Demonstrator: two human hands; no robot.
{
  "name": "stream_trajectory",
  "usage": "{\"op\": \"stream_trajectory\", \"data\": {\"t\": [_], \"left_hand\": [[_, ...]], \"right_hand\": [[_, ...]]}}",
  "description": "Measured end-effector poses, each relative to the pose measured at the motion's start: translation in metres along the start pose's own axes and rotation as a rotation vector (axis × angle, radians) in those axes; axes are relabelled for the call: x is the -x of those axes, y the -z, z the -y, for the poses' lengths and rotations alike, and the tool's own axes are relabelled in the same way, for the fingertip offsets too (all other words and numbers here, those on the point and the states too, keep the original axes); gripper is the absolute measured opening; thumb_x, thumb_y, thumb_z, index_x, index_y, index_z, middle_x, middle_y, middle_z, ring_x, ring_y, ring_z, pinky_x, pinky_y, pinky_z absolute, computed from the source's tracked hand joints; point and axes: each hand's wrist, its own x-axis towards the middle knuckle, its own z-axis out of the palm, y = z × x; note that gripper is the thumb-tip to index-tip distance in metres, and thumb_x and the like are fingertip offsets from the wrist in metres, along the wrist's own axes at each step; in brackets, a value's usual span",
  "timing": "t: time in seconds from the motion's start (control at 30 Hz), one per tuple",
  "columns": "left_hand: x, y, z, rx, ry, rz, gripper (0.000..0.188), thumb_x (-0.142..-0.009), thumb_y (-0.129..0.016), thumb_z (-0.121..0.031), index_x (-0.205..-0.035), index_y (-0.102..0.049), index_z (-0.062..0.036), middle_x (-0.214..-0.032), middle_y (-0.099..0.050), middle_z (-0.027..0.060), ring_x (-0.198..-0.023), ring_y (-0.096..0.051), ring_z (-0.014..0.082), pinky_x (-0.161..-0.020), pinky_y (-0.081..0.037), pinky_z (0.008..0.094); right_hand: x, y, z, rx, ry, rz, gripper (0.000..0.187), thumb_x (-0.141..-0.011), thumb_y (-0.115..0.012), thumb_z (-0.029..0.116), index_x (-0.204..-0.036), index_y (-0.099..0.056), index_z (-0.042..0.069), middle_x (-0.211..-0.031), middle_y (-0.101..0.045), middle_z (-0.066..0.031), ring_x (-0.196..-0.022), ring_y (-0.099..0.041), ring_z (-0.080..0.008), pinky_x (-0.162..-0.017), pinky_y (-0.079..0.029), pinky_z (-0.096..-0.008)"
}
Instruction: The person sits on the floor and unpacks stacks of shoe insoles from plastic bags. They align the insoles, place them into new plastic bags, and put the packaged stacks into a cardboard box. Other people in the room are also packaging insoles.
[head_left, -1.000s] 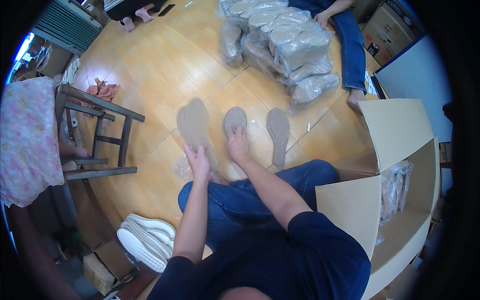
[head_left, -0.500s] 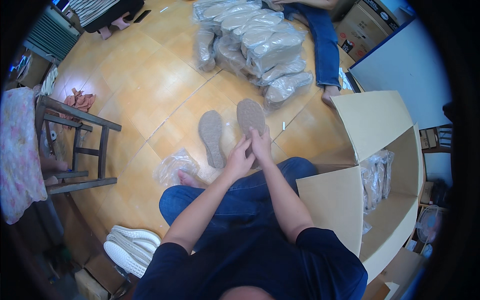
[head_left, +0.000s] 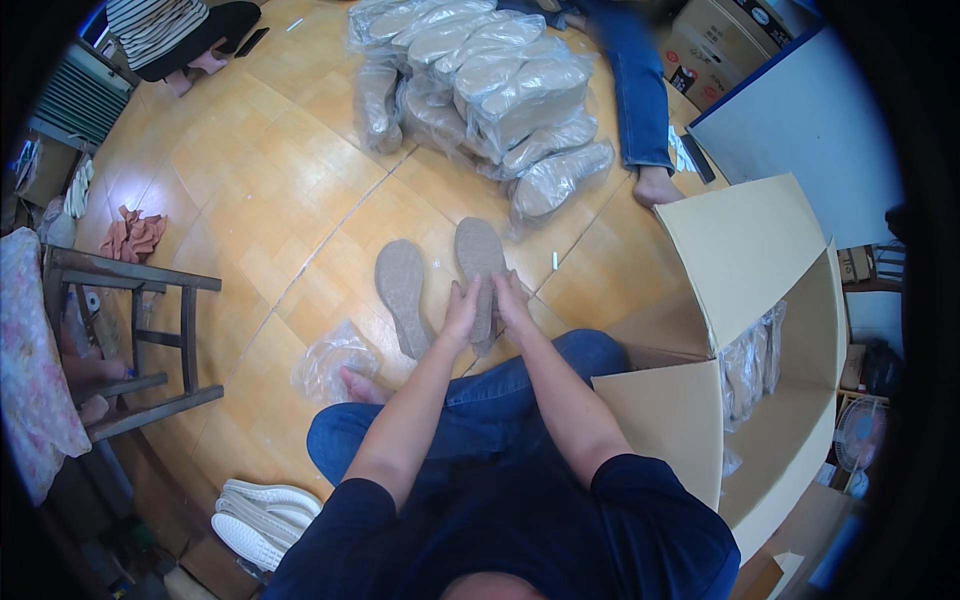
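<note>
One stack of white, textured shoe soles [head_left: 262, 522] lies at near left, overlapping too closely to count, while one open brown cardboard box [head_left: 665, 415] stands at near right with clear-bagged insoles [head_left: 748, 365] inside. Between them, a seated person's left hand [head_left: 461, 312] and right hand [head_left: 512, 308] grip one grey-brown, fabric-textured insole [head_left: 479, 247] in front of the crossed legs, one hand at each long edge, thumbs toward its middle and the other fingers partly hidden. A second edge shows below its near end; whether two are stacked cannot be told. One matching grey-brown insole [head_left: 400, 285] lies on the floor just left, beyond one crumpled clear plastic bag [head_left: 338, 362]. Farther back, one small white stick [head_left: 555, 261] lies before a heap of insoles in clear plastic [head_left: 480, 85], beside a co-worker's one visible bare foot [head_left: 657, 187].
</note>
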Motion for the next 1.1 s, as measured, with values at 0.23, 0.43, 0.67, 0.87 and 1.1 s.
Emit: {"op": "stream_trajectory", "data": {"t": [0.23,0.43,0.67,0.87,1.1], "left_hand": [[0.022,0.008,-0.059,0.220,0.043,0.303,0.064,-0.093,-0.060,-0.034,-0.139,-0.032,0.0015,-0.132,-0.050,0.0159,-0.116,-0.055,0.0249,-0.097,-0.046,0.0375],[0.114,0.019,-0.140,0.502,-0.395,0.315,0.050,-0.097,-0.053,-0.032,-0.134,-0.041,-0.0010,-0.124,-0.057,0.0117,-0.111,-0.058,0.0225,-0.095,-0.048,0.0371],[0.232,0.030,-0.208,0.620,-0.753,0.305,0.048,-0.097,-0.049,-0.038,-0.131,-0.047,-0.0031,-0.121,-0.059,0.0107,-0.110,-0.058,0.0222,-0.095,-0.047,0.0365],[0.294,0.016,-0.193,0.675,-1.059,0.307,0.047,-0.096,-0.050,-0.034,-0.129,-0.047,-0.0008,-0.121,-0.058,0.0100,-0.110,-0.058,0.0213,-0.096,-0.046,0.0363],[0.331,0.024,-0.213,0.662,-1.112,0.299,0.042,-0.096,-0.051,-0.022,-0.132,-0.043,-0.0013,-0.122,-0.056,0.0100,-0.112,-0.055,0.0193,-0.097,-0.045,0.0350]], "right_hand": [[0.023,-0.012,0.038,-0.182,0.272,0.021,0.068,-0.085,-0.062,0.033,-0.139,-0.037,0.000,-0.126,-0.056,-0.0195,-0.115,-0.055,-0.0272,-0.098,-0.042,-0.0358],[0.110,-0.010,0.118,-0.279,0.969,0.249,0.067,-0.087,-0.059,0.015,-0.145,-0.028,0.000,-0.132,-0.050,-0.0176,-0.118,-0.052,-0.0237,-0.099,-0.041,-0.0349],[0.231,0.010,0.156,-0.545,0.793,0.389,0.072,-0.096,-0.041,0.051,-0.148,-0.023,0.006,-0.143,-0.037,-0.0176,-0.132,-0.038,-0.0288,-0.107,-0.032,-0.0434],[0.314,0.020,0.143,-1.061,0.244,0.749,0.075,-0.095,-0.033,0.061,-0.145,-0.028,0.005,-0.143,-0.038,-0.0173,-0.130,-0.040,-0.0278,-0.108,-0.031,-0.0426],[0.334,0.015,0.171,-0.490,0.822,0.666,0.060,-0.101,-0.035,0.042,-0.145,-0.026,0.002,-0.139,-0.043,-0.0142,-0.127,-0.042,-0.0203,-0.106,-0.036,-0.0367]]}}
